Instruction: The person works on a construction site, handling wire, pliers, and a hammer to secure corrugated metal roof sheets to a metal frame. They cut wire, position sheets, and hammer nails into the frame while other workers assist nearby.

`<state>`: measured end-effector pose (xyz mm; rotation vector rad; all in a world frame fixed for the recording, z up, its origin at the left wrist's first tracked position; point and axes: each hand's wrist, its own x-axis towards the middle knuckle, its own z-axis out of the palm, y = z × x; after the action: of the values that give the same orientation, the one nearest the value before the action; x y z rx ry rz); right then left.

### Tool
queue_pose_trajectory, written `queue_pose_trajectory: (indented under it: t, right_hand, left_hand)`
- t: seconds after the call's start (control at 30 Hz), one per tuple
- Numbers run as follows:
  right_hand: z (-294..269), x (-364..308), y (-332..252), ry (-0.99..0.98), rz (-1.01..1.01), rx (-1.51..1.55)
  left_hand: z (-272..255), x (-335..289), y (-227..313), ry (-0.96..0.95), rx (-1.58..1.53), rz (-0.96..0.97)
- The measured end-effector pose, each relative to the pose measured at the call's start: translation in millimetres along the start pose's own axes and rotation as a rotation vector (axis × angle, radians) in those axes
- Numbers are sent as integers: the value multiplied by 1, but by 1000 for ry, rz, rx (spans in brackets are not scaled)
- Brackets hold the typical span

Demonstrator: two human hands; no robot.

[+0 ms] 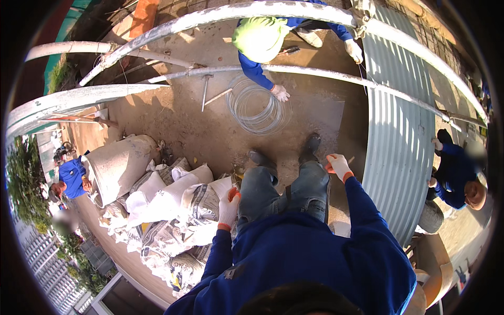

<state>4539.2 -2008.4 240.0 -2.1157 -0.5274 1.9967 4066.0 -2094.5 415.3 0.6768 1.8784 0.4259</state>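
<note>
My left hand [229, 208], in a white glove with orange fingertips, hangs beside my left thigh near a heap of white sacks [163, 202]. Its fingers are curled, and whatever they may hold is hidden. Out past my right knee is my right hand [340, 166], gloved the same way, its fingertips bent together; I cannot make out anything in them. Ahead of my boots, a coil of thin wire [247, 107] lies on the ground. A co-worker in a yellow-green hard hat [258, 39] bends over it, one gloved hand [280, 93] at its right edge.
White scaffold pipes [220, 17] cross in front of me. Corrugated metal sheets [391, 131] run along my right, with another person [457, 173] crouching beyond. At left, a person in blue [73, 177] is next to a large bulging sack [123, 163]. A hammer [205, 92] lies near the coil.
</note>
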Motion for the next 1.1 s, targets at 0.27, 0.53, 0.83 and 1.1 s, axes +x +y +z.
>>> queue_pose_trajectory:
  t: [0.27,0.53,0.83,1.1]
  right_hand:
    - [45,22,-104,111,-103,-607]
    - [268,51,-209,35,-354,-979]
    - [568,49,-260,-404,-155,-704]
    - [531,35,-209,-263,80,-681]
  left_hand:
    - [-17,48,-34,9,-301,-18]
    - [-115,196,-31,102,-349,-131]
    - [-194,280,-115,292,-118,-141]
    - [-177,272,-167,127,-654,-286]
